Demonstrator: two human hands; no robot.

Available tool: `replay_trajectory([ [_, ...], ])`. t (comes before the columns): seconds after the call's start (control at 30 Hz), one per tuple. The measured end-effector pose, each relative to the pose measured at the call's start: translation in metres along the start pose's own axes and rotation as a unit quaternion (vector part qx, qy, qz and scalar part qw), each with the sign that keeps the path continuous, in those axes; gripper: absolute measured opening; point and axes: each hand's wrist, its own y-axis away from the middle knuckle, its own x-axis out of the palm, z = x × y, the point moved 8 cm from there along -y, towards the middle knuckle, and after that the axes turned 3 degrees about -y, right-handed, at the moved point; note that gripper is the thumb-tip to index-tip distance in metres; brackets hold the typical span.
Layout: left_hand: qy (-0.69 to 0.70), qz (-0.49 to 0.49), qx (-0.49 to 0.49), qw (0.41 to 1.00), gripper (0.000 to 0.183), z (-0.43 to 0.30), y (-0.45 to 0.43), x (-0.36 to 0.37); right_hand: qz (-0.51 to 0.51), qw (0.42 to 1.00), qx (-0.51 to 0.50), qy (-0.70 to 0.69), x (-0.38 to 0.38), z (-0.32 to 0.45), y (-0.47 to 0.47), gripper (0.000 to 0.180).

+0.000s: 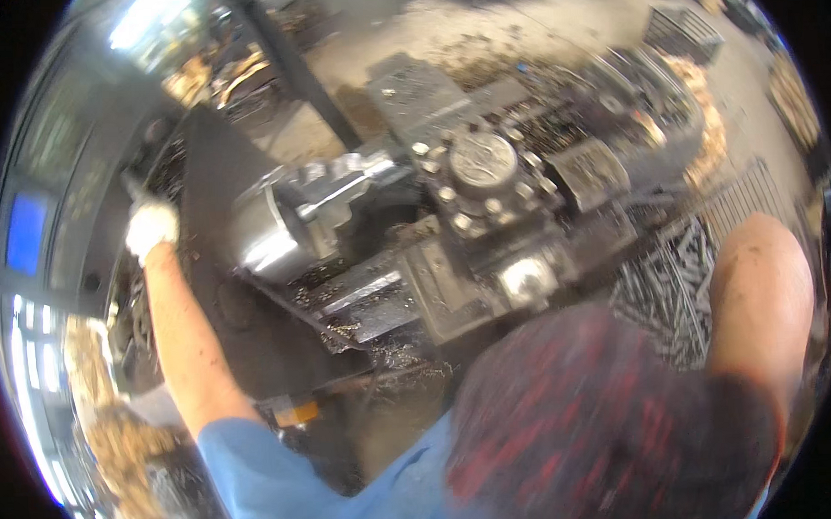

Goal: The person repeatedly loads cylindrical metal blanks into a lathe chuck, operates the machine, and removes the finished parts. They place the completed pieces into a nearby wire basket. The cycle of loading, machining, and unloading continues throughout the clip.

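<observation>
My left hand (152, 229), in a white glove, reaches far out to the left beside the dark headstock of a metal lathe. A thin grey lever-like part (133, 185) shows just above the glove; blur hides whether the fingers are around it. On the right, the bare arm is bent and its hand is out of view. Before me sits the lathe's shiny chuck (270, 230) with its steel jaws (325, 228). To its right stands the tool post (484, 161), ringed with bolts, on the carriage (444, 286). Metal chips lie on the bed ways (362, 292).
Loose metal rods (670, 292) are heaped at the right, near a wire rack (749, 193). A dark crate (682, 34) stands on the floor beyond. At far left glows a blue screen (24, 232). A dark-and-red head covering (599, 418) blocks the lower view.
</observation>
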Motion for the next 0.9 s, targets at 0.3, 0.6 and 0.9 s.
replay_trajectory([
  [0.3,0.489,-0.236,0.387,0.745,0.032,-0.092,0.302,-0.031,-0.079,0.985,0.152,-0.027,0.014,0.093,-0.022,0.018],
  [0.6,0.444,0.311,0.575,0.613,0.031,-0.173,0.595,0.140,0.000,0.872,0.437,-0.221,0.159,0.109,0.104,0.016],
  [0.9,0.193,0.399,0.767,0.463,0.043,-0.209,0.781,0.197,-0.280,0.406,0.868,-0.060,0.065,0.462,0.412,0.044],
])
